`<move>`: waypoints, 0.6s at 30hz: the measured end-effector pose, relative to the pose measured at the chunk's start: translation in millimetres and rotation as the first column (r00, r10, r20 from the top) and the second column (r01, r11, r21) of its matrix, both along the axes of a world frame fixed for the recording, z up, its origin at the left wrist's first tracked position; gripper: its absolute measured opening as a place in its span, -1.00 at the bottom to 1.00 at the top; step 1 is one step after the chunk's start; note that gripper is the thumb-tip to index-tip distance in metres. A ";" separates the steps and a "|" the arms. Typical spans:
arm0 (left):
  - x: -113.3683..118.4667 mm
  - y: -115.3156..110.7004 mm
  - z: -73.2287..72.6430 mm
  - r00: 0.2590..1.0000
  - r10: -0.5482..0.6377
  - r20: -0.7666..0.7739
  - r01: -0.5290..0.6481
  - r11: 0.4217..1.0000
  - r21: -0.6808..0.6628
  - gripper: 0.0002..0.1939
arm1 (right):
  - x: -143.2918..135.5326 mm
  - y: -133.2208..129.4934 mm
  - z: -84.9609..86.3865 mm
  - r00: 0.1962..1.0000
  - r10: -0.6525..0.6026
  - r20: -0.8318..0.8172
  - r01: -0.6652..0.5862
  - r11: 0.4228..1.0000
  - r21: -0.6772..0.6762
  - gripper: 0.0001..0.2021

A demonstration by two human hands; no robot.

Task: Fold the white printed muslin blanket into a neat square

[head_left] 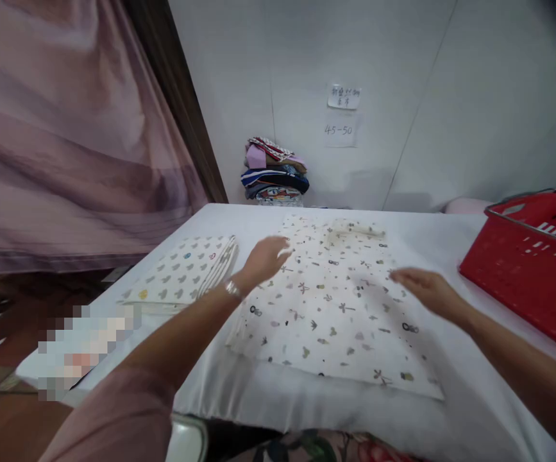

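Observation:
A white cloth (pixel 328 327) with small grey, green and black prints lies spread on the table in front of me. Its far right part is folded over on itself, with a small raised fold. Over the cloth's left edge is my left hand (pixel 267 258), fingers stretched out and thumb apart, with a bracelet (pixel 232 289) at the wrist. At the right edge my right hand (pixel 424 292) is held with its fingers extended and nothing in them. Whether either hand touches the cloth I cannot tell.
A folded cloth with a grey pattern (pixel 176 269) lies to the left on the white-covered table (pixel 417 228). At right stands a red plastic basket (pixel 528 282) with a metal handle. Behind the table is a pile of folded fabrics (pixel 275 173). A pink curtain (pixel 75 141) hangs at left.

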State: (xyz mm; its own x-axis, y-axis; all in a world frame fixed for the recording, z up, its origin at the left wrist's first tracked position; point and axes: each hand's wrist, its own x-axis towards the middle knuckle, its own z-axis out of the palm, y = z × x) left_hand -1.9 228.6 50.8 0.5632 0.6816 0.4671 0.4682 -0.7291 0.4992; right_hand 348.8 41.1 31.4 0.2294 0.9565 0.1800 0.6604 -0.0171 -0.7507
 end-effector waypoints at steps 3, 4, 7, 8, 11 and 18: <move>-57.2 -49.2 -55.1 0.978 0.126 -0.168 -0.140 0.987 -0.075 -0.76 | -14.9 -62.9 -48.5 0.999 0.032 -0.043 -0.039 0.986 -0.159 -0.79; -73.0 -65.5 -67.9 0.961 0.203 -0.190 -0.220 0.973 -0.070 -0.74 | -19.5 -79.7 -59.7 0.999 0.036 -0.027 -0.041 0.984 -0.176 -0.80; -100.7 -114.2 -92.2 0.939 0.273 -0.210 -0.290 0.956 -0.055 -0.74 | -33.3 -115.0 -82.0 0.995 0.075 0.063 -0.064 0.984 -0.167 -0.73; -103.3 -129.4 -96.8 0.946 0.254 -0.202 -0.267 0.963 -0.041 -0.73 | -37.4 -121.9 -86.9 0.989 0.099 0.109 -0.082 0.985 -0.149 -0.67; -98.9 -164.0 -103.4 0.964 0.134 -0.231 -0.138 0.990 -0.003 -0.68 | -45.5 -130.8 -96.4 0.956 0.170 0.240 -0.152 0.984 -0.093 -0.52; -87.1 -164.4 -99.1 0.963 0.048 -0.263 -0.054 0.998 -0.014 -0.81 | -54.6 -120.4 -77.9 0.954 0.158 0.255 -0.149 0.987 -0.056 -0.77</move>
State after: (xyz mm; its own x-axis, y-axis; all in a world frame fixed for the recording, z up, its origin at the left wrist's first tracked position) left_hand -88.9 64.3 -48.3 0.6283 0.7209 0.2925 0.6215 -0.6912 0.3687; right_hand 294.2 -79.3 -46.5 0.0294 0.9834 0.1789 0.8283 0.0762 -0.5551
